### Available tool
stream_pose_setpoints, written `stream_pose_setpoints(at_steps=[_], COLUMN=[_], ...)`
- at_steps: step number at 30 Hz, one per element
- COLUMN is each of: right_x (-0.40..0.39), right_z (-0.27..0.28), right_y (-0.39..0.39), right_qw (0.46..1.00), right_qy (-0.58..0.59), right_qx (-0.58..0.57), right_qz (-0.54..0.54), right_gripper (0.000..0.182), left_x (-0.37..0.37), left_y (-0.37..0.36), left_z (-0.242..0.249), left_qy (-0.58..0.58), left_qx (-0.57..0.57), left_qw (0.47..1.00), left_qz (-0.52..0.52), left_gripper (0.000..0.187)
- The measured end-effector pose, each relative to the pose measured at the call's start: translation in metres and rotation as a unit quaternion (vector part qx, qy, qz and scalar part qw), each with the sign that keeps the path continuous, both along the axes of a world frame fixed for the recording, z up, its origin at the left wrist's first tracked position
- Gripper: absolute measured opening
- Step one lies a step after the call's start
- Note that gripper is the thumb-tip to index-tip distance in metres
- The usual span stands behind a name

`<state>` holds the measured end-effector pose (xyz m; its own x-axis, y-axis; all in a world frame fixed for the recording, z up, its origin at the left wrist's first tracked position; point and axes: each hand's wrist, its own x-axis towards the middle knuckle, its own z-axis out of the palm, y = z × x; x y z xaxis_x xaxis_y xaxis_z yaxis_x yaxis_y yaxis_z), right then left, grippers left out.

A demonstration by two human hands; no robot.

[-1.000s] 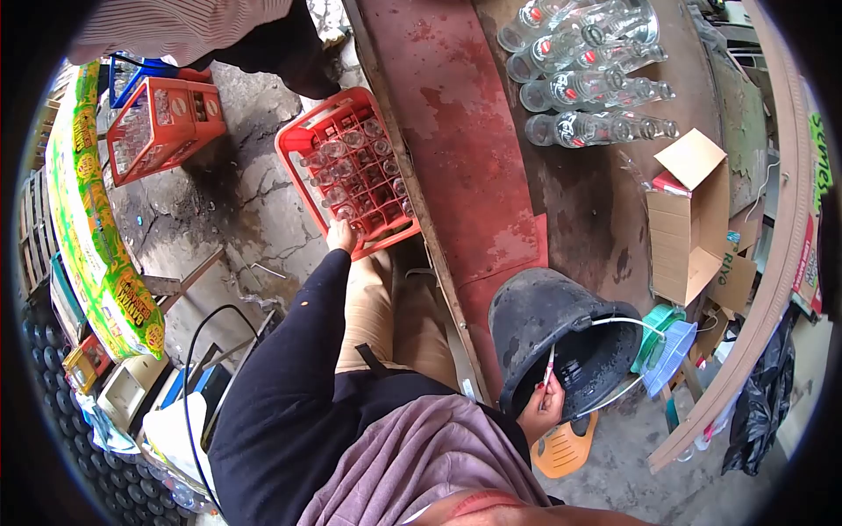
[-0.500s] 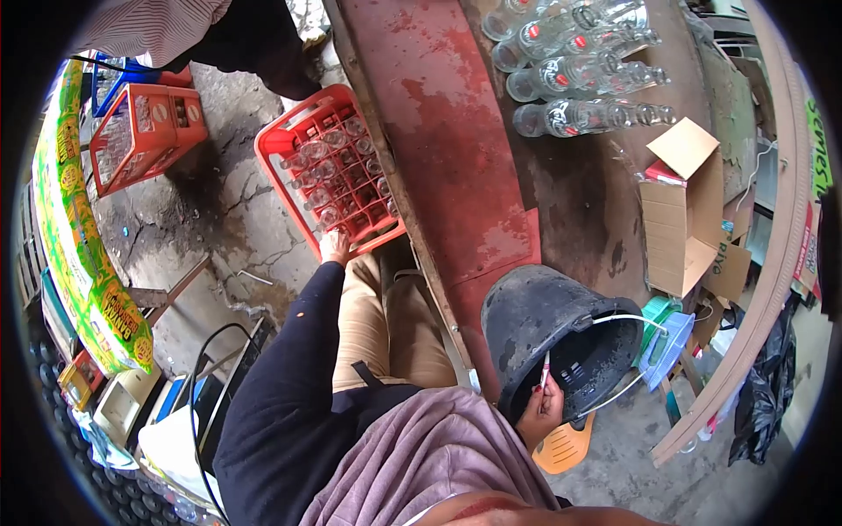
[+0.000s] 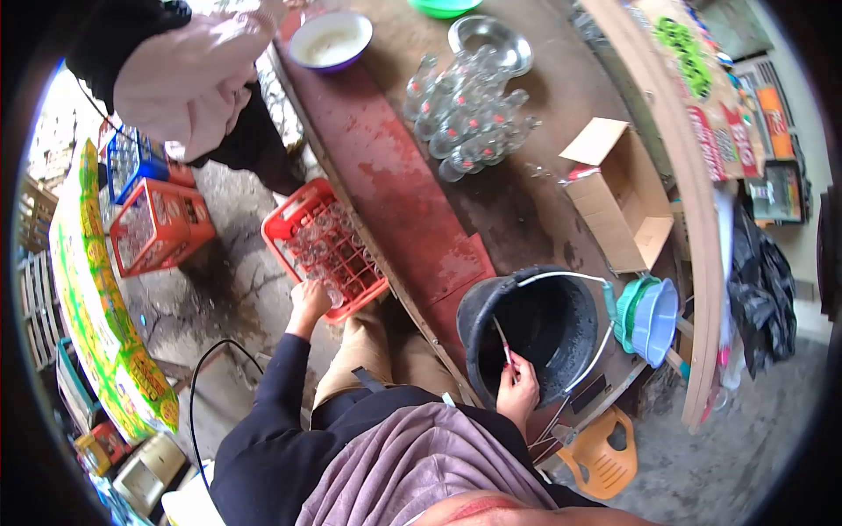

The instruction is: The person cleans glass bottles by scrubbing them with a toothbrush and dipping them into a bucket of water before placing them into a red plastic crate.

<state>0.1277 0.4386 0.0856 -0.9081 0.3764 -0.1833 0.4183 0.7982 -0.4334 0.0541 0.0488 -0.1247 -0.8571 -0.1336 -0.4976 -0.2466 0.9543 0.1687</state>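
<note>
Now pinching a slim stick [image 3: 503, 340] between the fingers of the right hand [image 3: 519, 390], at the mouth of the black bucket [image 3: 561, 351], and keeping that hold much as half a second ago. Failing to make out the far tip of the stick against the dark inside.

Farther out, no longer resting the left hand [image 3: 309, 302] on the near rim of the red crate [image 3: 364, 302], but curling the fingers, seemingly, around a clear glass bottle [image 3: 332, 295] at the near-left corner. Judging by that change, handling one bottle now rather than just steadying the crate. Losing part of the bottle behind the hand, and not managing to tell the firmness of the grasp through the blur. Seeing more bottles [image 3: 320, 232] crowding the slots, too hazy for counting.

Beyond, looking across the table [image 3: 395, 158] past an open carton [image 3: 631, 197] to a bottle cluster [image 3: 474, 114], too tangled for telling upright from lying. Now also catching a metal basin [image 3: 517, 53] and a white bowl [image 3: 303, 33] at the far end, plus a green bowl [image 3: 445, 9] cut off by the top edge. Past the crate, noticing a co-worker's pale sleeve [image 3: 193, 79] now reaching tableward, but not making out any hand there.
</note>
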Motion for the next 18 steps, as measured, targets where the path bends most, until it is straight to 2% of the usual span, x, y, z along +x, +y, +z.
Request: stream_pose_setpoints(at_steps=[2, 3, 7, 9, 12, 13, 15, 18], right_x=[0.000, -0.002, -0.001, 0.003, 0.003, 0.000, -0.002, -0.001], right_z=[0.001, 0.007, 0.007, -0.004, -0.006, -0.003, -0.004, -0.008], right_y=[-0.001, -0.002, 0.003, 0.010, 0.024, 0.025, 0.022, 0.032], right_qw=[1.000, 1.000, 0.999, 0.998, 0.997, 0.998, 0.994, 0.995], right_qy=[0.019, -0.012, -0.042, -0.022, -0.056, -0.050, 0.032, 0.017], right_qx=[-0.004, 0.001, 0.031, 0.059, 0.042, 0.027, 0.088, 0.090], right_qz=[0.003, 0.005, 0.009, 0.002, 0.035, 0.040, -0.048, -0.037], right_gripper=[0.021, 0.019, 0.024, 0.027, 0.028, 0.028, 0.031, 0.032], left_x=[-0.023, -0.035, -0.074, -0.092, -0.111, -0.119, -0.128, -0.138], left_y=[-0.004, -0.006, -0.009, 0.004, 0.010, 0.012, 0.025, 0.055], left_z=[0.057, 0.085, 0.178, 0.241, 0.282, 0.293, 0.315, 0.352], left_qy=[0.010, 0.010, 0.131, 0.101, 0.196, 0.173, 0.206, 0.177], left_qx=[0.012, 0.014, 0.125, 0.193, 0.294, 0.330, 0.422, 0.476], left_qw=[1.000, 1.000, 0.981, 0.974, 0.928, 0.922, 0.875, 0.848], left_qz=[-0.001, -0.008, -0.073, -0.061, -0.116, -0.103, -0.118, -0.152], left_gripper=[0.022, 0.024, 0.026, 0.025, 0.026, 0.027, 0.029, 0.031])
